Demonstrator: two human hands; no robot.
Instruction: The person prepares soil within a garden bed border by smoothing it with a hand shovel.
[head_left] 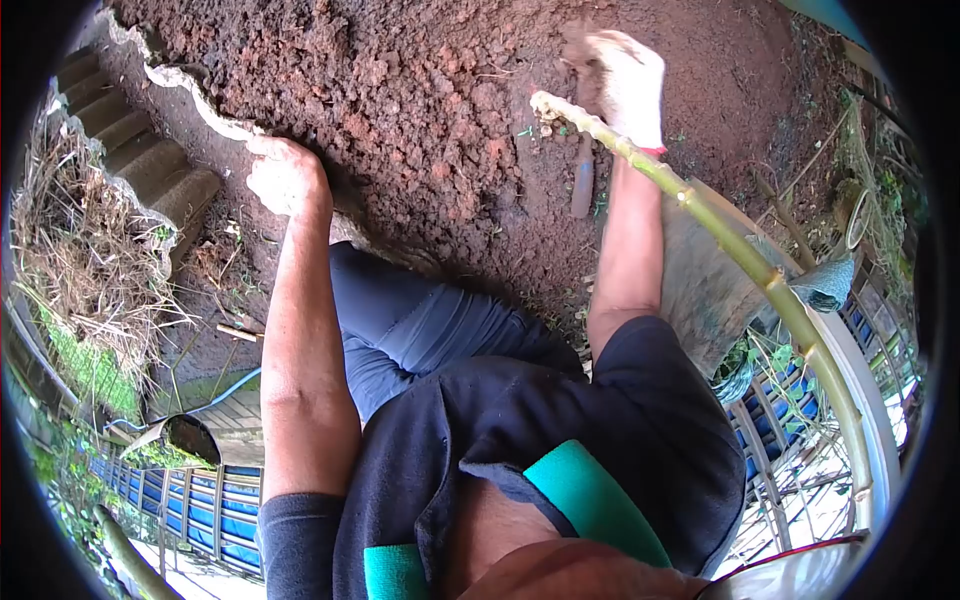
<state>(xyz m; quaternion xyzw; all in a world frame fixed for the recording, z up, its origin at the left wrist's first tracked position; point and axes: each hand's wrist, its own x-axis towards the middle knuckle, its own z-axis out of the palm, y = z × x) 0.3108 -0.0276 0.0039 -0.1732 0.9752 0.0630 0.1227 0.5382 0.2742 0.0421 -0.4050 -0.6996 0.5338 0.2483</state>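
My left hand (288, 178) is closed at the end of a wavy, pale-edged corrugated sheet (190, 85), its fingers on the rim where it borders the soil. Loose, crumbly reddish-brown soil (400, 110) fills the ground between my hands. My right hand (632, 90), white with a red band at the wrist, is down at the soil on the other side; its fingers are smeared by motion, so I cannot tell what they hold. Just below it lies a narrow tool with a dark bluish handle (583, 180). A long green knobbly stem (745, 250) crosses in front of my right wrist.
More corrugated sheeting (140, 150) stands at the left beside dry straw (90, 250). A grey board (700, 300) lies by my right arm. A rolled green mesh (825, 283) sits farther right. Fencing with blue panels (190, 505) runs behind at the lower left.
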